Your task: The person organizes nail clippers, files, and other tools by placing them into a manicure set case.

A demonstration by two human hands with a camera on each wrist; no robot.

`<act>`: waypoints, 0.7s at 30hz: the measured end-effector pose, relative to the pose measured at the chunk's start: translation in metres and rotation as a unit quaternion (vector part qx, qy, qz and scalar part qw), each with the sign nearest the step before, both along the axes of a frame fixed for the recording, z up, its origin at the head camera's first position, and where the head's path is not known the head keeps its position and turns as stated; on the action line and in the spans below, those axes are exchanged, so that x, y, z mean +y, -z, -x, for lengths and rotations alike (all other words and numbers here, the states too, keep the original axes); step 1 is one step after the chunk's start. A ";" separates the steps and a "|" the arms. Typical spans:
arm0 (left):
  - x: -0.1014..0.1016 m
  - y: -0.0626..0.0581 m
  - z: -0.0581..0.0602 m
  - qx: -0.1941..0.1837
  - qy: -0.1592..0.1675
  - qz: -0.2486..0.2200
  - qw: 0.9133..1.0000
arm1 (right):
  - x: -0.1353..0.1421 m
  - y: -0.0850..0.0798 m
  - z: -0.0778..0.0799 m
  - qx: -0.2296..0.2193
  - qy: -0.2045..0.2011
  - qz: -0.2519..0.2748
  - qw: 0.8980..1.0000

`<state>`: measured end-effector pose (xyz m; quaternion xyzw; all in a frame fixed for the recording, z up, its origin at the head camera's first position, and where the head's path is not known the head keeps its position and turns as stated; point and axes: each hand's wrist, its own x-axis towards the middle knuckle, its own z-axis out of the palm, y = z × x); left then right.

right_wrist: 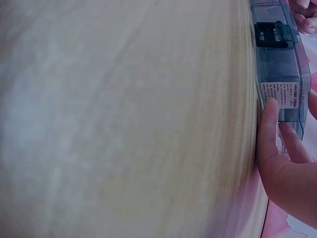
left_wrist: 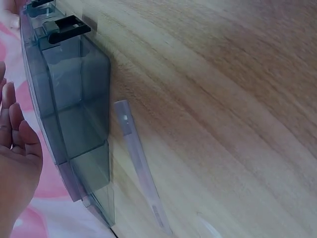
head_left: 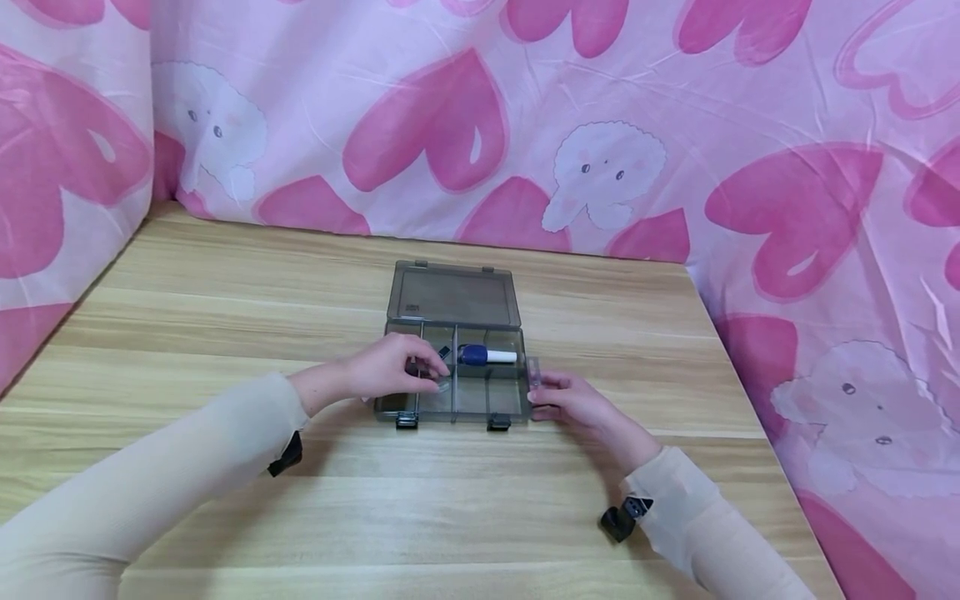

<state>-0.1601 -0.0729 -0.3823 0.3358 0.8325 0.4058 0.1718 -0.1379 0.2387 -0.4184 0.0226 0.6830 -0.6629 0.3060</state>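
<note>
A smoky transparent compartment box [head_left: 492, 393] lies with its lid [head_left: 457, 294] folded back away from me. A nail polish bottle [head_left: 487, 356], dark blue with a white cap, lies in a right-hand back compartment. My left hand [head_left: 393, 367] reaches over the left compartments, fingers bent downward. A small black piece [head_left: 444, 352] and something clear show at its fingertips; I cannot tell whether they are pinched. My right hand [head_left: 573, 402] rests against the box's right end, thumb [right_wrist: 270, 106] by a white printed label [right_wrist: 281, 94]. A clear plastic piece [head_left: 534, 372] stands at its fingers.
On the wooden table [head_left: 450, 508], a narrow translucent strip [left_wrist: 143, 171] lies left of the box. Two black latches [head_left: 407, 422] hang along the box's front edge. A pink heart-patterned curtain [head_left: 427, 117] closes off the back and sides.
</note>
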 end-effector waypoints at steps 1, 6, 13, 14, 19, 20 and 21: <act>-0.001 0.000 0.000 0.001 -0.001 -0.002 1.000 | 0.000 0.000 0.000 0.000 0.000 0.000 1.000; -0.009 -0.004 0.000 0.019 -0.028 -0.007 0.999 | 0.000 0.001 0.000 -0.002 0.003 -0.005 1.000; -0.037 -0.003 -0.002 0.030 -0.076 -0.022 0.996 | 0.002 0.002 0.000 -0.001 0.001 -0.003 1.000; -0.042 -0.002 -0.002 0.030 -0.084 -0.022 0.996 | 0.002 0.002 0.001 -0.001 0.000 -0.002 1.000; -0.069 0.005 -0.007 0.021 -0.118 -0.019 0.993 | 0.001 0.002 0.001 -0.001 -0.003 -0.004 1.000; -0.075 0.007 -0.008 0.022 -0.126 -0.019 0.992 | 0.001 0.002 0.001 -0.001 -0.003 -0.005 1.000; -0.081 0.009 -0.009 0.024 -0.131 -0.020 0.991 | 0.001 0.002 0.001 -0.002 -0.002 -0.006 1.000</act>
